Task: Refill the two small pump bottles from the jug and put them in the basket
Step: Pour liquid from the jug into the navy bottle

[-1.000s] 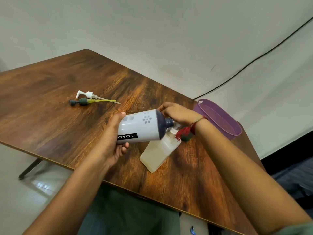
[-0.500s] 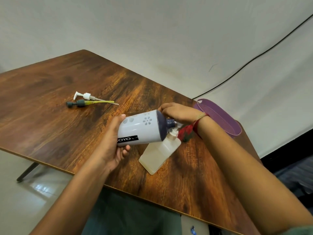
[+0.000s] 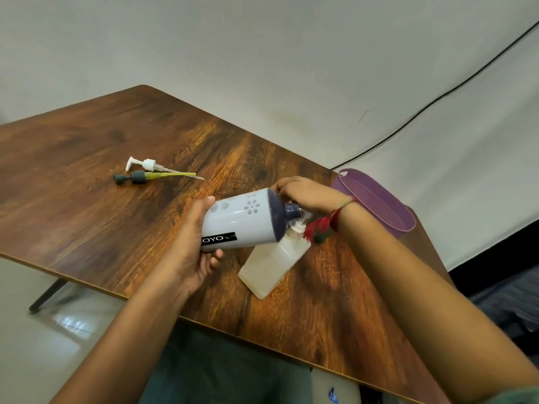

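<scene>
My left hand (image 3: 194, 252) grips the base of a white jug (image 3: 242, 221) with a dark purple top and tips it on its side. The jug's spout sits over the mouth of a small clear bottle (image 3: 269, 265) that stands on the table with pale liquid inside. My right hand (image 3: 309, 193) curls around the jug's neck and spout, just above the bottle's mouth. Two loose pump heads lie at the left of the table: a white pump (image 3: 145, 165) and a dark pump with a yellow tube (image 3: 140, 177). A purple basket (image 3: 376, 199) stands at the right. A second small bottle is not visible.
The wooden table (image 3: 87, 199) has its front edge running close under my forearms. A black cable (image 3: 437, 97) crosses the white backdrop behind the basket. A table leg and tiled floor show at the lower left.
The jug, bottle and both hands keep the same pose. Only the view has shifted slightly.
</scene>
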